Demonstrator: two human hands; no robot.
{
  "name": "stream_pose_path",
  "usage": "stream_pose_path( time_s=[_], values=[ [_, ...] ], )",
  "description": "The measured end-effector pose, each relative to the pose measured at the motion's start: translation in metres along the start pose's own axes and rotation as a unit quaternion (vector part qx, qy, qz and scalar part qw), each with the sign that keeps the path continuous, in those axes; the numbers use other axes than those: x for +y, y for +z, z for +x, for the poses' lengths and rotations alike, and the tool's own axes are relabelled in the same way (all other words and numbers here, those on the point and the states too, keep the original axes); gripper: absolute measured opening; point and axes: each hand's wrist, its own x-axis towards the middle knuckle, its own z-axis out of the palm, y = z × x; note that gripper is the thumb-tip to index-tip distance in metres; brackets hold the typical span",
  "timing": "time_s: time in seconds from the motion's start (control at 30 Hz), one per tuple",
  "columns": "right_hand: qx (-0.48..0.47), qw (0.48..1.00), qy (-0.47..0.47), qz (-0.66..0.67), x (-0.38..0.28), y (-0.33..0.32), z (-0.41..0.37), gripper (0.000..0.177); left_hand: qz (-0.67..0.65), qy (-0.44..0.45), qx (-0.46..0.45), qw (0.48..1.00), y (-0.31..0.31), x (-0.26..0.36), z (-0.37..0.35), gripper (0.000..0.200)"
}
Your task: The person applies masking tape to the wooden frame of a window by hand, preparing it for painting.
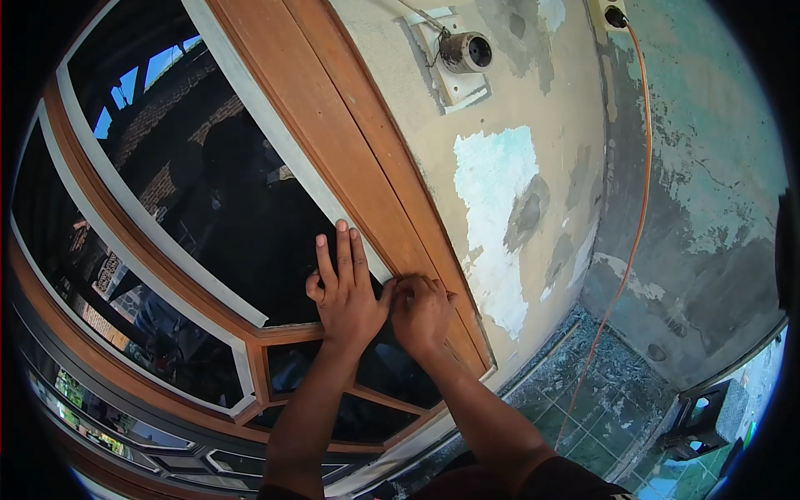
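Note:
A wooden window frame (321, 100) with dark glass panes (225, 183) fills the left and middle. Pale tape-like strips (275, 125) run along the glass edges. My left hand (343, 292) lies on the glass and the pale strip with its fingers spread, near the lower end of the large pane. Beside it, touching or nearly touching its thumb, my right hand (422, 312) is at the wooden frame with its fingers curled together. What its fingertips hold, if anything, is hidden.
A wall socket box (467, 52) hangs on the peeling wall (433, 133). An orange cable (646, 150) runs from an upper outlet (615, 15) down to the tiled floor (575, 417). A dark crate (704, 417) stands at the lower right.

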Motion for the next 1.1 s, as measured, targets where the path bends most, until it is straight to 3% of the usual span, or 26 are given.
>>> stream_pose_path(
  time_s=[0.4, 0.7, 0.8, 0.9, 1.1],
  values=[
    [0.048, 0.984, -0.136, -0.104, 0.007, 0.010, -0.003, 0.013, 0.011, 0.000, 0.018, 1.000, 0.004, 0.000, -0.002, 0.106],
    [0.052, 0.990, -0.104, -0.083, 0.006, 0.011, -0.003, 0.005, 0.013, 0.005, 0.017, 1.000, 0.003, -0.001, -0.003, 0.106],
    [0.028, 0.986, -0.129, -0.105, 0.007, 0.009, -0.005, 0.011, 0.007, 0.003, 0.018, 1.000, 0.004, -0.001, -0.003, 0.107],
    [0.071, 0.970, -0.188, -0.133, 0.009, 0.012, -0.012, 0.009, 0.000, 0.003, 0.021, 1.000, 0.005, -0.001, -0.002, 0.108],
    [0.034, 0.989, -0.129, -0.069, 0.012, 0.006, -0.014, 0.015, 0.006, 0.015, 0.011, 1.000, 0.005, -0.001, -0.002, 0.106]
  ],
)
